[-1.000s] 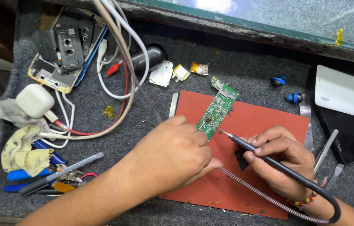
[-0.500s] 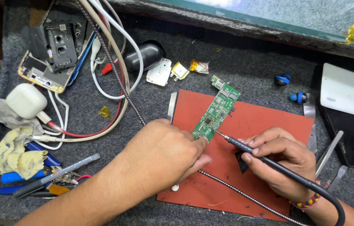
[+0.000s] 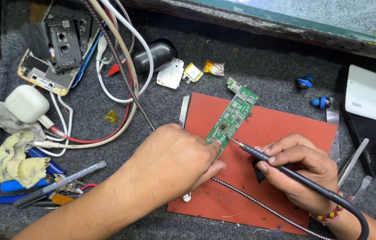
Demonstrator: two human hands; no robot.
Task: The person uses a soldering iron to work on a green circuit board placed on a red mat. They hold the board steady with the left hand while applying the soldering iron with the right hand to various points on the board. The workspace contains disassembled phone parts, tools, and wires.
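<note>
While one green circuit board (image 3: pixel 231 119) lies slanted on the single red mat (image 3: pixel 285 133) at the centre of the frame, the left hand (image 3: pixel 176 155) pins its lower end, fingers closed down on it so that end is hidden. One black soldering iron (image 3: pixel 281 165) sits in the right hand (image 3: pixel 301 171), fingers wrapped narrowly around the grip like a pen, its tip touching the board just right of the left hand's fingertips. Two small blue pieces (image 3: pixel 312 92) lie on the grey surface (image 3: pixel 263 71) at upper right, near one white box (image 3: pixel 372 95) cut off by the right edge. At upper left one opened phone (image 3: pixel 52 58) lies under several tangled cables (image 3: pixel 121 89), too many to count surely. One white charger (image 3: pixel 27 103) and one yellow cloth (image 3: pixel 16 158) sit at left. The iron's cord leaves the frame at lower right.
</note>
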